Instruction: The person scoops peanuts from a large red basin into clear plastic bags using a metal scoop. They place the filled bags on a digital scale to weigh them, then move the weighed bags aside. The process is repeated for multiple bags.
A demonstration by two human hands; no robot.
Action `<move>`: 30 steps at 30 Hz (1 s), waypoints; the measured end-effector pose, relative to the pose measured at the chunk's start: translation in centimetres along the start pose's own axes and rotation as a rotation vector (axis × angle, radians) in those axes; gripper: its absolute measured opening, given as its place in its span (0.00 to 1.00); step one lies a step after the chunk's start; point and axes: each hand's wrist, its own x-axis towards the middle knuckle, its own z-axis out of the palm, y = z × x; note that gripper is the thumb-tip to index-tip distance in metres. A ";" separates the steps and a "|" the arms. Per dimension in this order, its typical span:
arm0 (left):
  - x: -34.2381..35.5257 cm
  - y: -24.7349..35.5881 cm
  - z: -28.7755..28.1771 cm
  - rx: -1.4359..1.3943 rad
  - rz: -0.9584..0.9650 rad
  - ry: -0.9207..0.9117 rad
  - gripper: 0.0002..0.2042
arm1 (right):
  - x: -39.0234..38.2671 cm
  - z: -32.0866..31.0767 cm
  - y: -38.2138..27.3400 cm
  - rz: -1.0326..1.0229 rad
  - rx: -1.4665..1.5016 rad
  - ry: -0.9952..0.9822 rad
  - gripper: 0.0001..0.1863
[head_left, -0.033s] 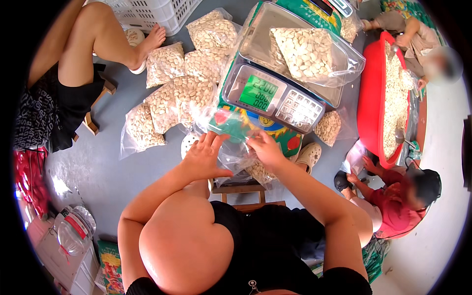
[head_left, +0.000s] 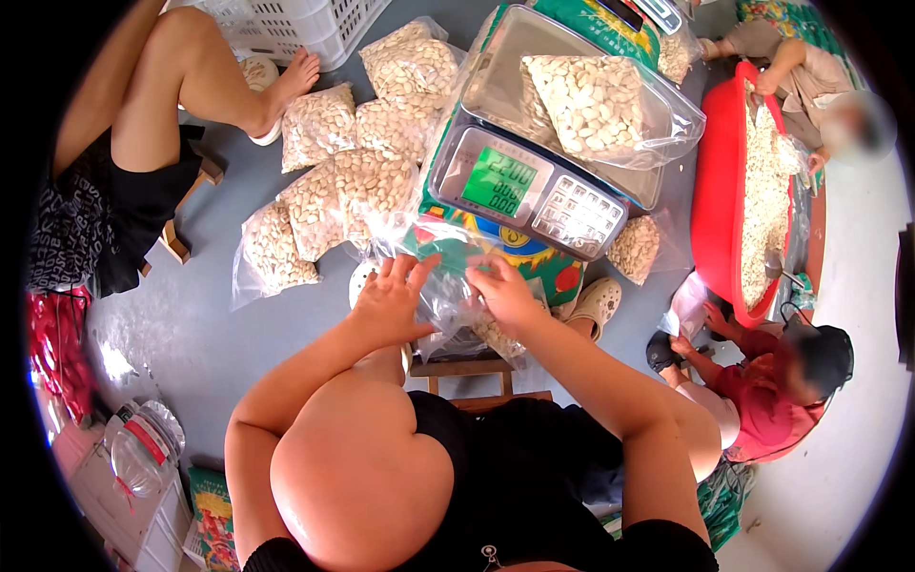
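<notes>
Between my two hands is a clear plastic bag (head_left: 446, 303), its top crumpled and see-through. Pale, flat seeds (head_left: 496, 336) show low in it, under my right hand. My left hand (head_left: 389, 303) lies at the bag's left side, fingers spread and thumb stretched toward the right. With thumb and fingers pinched together, my right hand (head_left: 503, 294) grips the bag's upper right edge. Just beyond stands a digital scale (head_left: 457, 176) with a lit green display. On its metal pan rests a filled bag of the seeds (head_left: 591, 105).
Several filled bags (head_left: 329, 195) lie on the floor left of the scale; another bag (head_left: 636, 248) lies to its right. A red tub (head_left: 720, 191) of seeds stands at right, with two people beside it. A bare-legged person sits at left near a white crate (head_left: 286, 29).
My right hand has moved slightly left, nearer to my left hand, drawing the bag's top with it. My left hand has barely moved. The far person's hand at the tub has shifted.
</notes>
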 end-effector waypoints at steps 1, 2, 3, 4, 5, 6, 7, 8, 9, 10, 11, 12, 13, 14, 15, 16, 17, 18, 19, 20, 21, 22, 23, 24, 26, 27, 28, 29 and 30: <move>0.1 -0.2 -0.1 0.069 -0.053 -0.097 0.54 | 0.0 0.5 0.3 0.020 0.084 -0.009 0.18; 0.0 -0.4 -0.1 0.042 -0.072 -0.092 0.55 | 0.0 1.0 0.5 0.036 0.164 0.005 0.18; -0.3 -0.5 0.2 0.015 -0.091 -0.088 0.56 | -0.1 1.4 0.5 0.053 0.245 0.017 0.18; -0.5 -0.7 0.5 -0.012 -0.111 -0.083 0.57 | -0.2 1.7 0.4 0.069 0.326 0.030 0.18; -0.7 -1.0 1.0 -0.157 -0.123 -0.111 0.59 | -0.7 2.2 0.1 0.067 0.328 0.050 0.19; -0.7 -1.2 1.4 -0.217 -0.110 -0.084 0.60 | -0.6 2.2 0.0 0.061 0.319 0.037 0.18; -0.7 -1.3 1.8 -0.277 -0.097 -0.057 0.60 | -0.2 2.2 -0.2 0.055 0.310 0.025 0.17; -0.8 -1.1 1.7 -0.337 -0.089 -0.031 0.61 | -0.2 2.5 -0.3 0.053 0.301 0.008 0.16; -0.8 -0.8 1.6 -0.324 -0.100 -0.027 0.59 | -0.4 2.8 -0.5 0.072 0.301 -0.006 0.16; -0.6 -0.5 1.4 -0.312 -0.111 -0.022 0.57 | -0.6 3.2 -0.6 0.091 0.302 -0.020 0.16; -0.3 -0.3 1.2 -0.300 -0.119 -0.017 0.56 | -0.9 3.6 -0.8 0.108 0.302 -0.033 0.16; 0.0 -0.5 1.2 -0.265 -0.117 -0.009 0.53 | -0.8 3.7 -0.6 0.110 0.341 -0.038 0.17; 0.3 -0.7 1.3 -0.230 -0.116 -0.001 0.51 | -0.8 3.8 -0.4 0.113 0.381 -0.043 0.19; 0.6 -0.9 1.4 -0.193 -0.110 0.009 0.49 | -0.5 3.8 -0.3 0.113 0.420 -0.047 0.20; 0.5 -0.7 1.1 -0.186 -0.095 0.089 0.39 | -0.3 3.4 -0.4 0.071 0.369 -0.054 0.21; 0.4 -1.5 1.1 -0.260 -0.056 0.093 0.35 | -0.2 2.5 -0.7 0.030 0.319 -0.061 0.21; 0.3 -2.9 0.9 -0.335 -0.012 0.098 0.32 | -0.1 1.5 -1.3 -0.014 0.267 -0.064 0.22; 0.4 -3.3 0.4 -0.411 0.028 0.104 0.30 | 0.0 0.5 -2.2 -0.045 -0.006 -0.027 0.23; 0.1 -3.2 -0.1 -0.549 -0.007 0.224 0.23 | 0.1 -0.6 -3.5 -0.076 -0.278 0.011 0.25; 0.0 -3.0 -1.0 -0.550 -0.054 0.205 0.23 | -0.1 -1.9 -4.4 -0.108 -0.553 0.055 0.26; -0.1 -2.9 -2.1 -0.549 -0.101 0.188 0.22 | -0.2 -3.6 -4.3 -0.243 -0.787 0.056 0.28; -0.1 -2.8 -2.6 -0.547 -0.148 0.171 0.22 | -0.1 -5.5 -3.6 -0.378 -1.020 0.057 0.30; -0.1 -2.5 -2.6 -0.649 -0.124 0.161 0.19 | -0.5 -5.4 -4.2 -0.517 -1.253 0.050 0.32; -0.1 -2.1 -2.6 -0.751 -0.129 0.076 0.19 | -0.9 -5.2 -4.8 -0.417 -1.334 0.040 0.33; 0.4 -0.8 -3.0 -0.947 -0.127 -0.099 0.17 | -2.6 -4.5 -6.3 -0.214 -1.488 0.030 0.34; 0.7 -0.4 -2.3 -1.090 -0.095 -0.126 0.17 | -3.7 -3.9 -6.1 -0.533 -1.491 0.164 0.29; 1.0 0.0 -2.2 -1.116 -0.115 -0.129 0.17 | -4.3 -3.4 -6.7 -0.713 -1.529 0.181 0.26; 1.1 0.4 -2.0 -1.143 -0.141 -0.131 0.17 | -5.5 -2.0 -8.5 -0.896 -1.558 0.192 0.23; 1.2 0.7 -1.9 -1.169 -0.168 -0.138 0.17 | -6.4 -1.2 -9.3 -1.076 -1.579 0.202 0.20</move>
